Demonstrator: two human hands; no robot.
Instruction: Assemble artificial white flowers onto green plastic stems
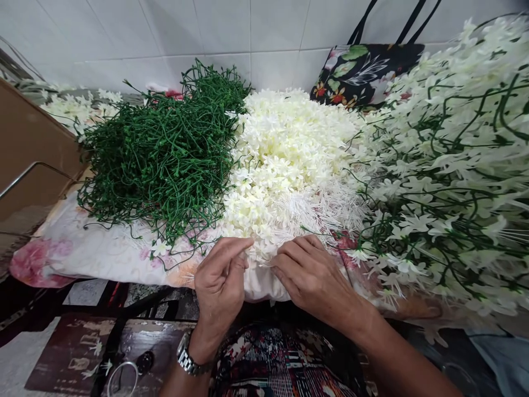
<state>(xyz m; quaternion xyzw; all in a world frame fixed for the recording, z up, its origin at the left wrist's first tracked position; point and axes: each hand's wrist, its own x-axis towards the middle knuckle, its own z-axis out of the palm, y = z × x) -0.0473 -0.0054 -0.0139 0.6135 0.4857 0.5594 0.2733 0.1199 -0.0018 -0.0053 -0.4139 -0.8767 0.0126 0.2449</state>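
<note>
My left hand (221, 275), with a metal watch (188, 355) on its wrist, is closed in a pinch at the front edge of the cloth-covered surface. Facing it, a short gap away, my right hand (303, 270) is closed with its fingertips pressed together. Whatever either hand holds is too small or hidden to make out. Just beyond the fingers lies a heap of loose white artificial blossoms (281, 143). Thin white stamens (326, 209) are scattered behind my right hand. A dense pile of green plastic stems (161, 160) sits to the left.
Assembled white flower sprays (450, 182) are heaped high on the right. A black floral bag (363, 74) leans against the tiled wall (223, 33). At far left stands a cardboard box (37, 143). Below the flowered cloth (107, 259) is a brown wooden surface (70, 353).
</note>
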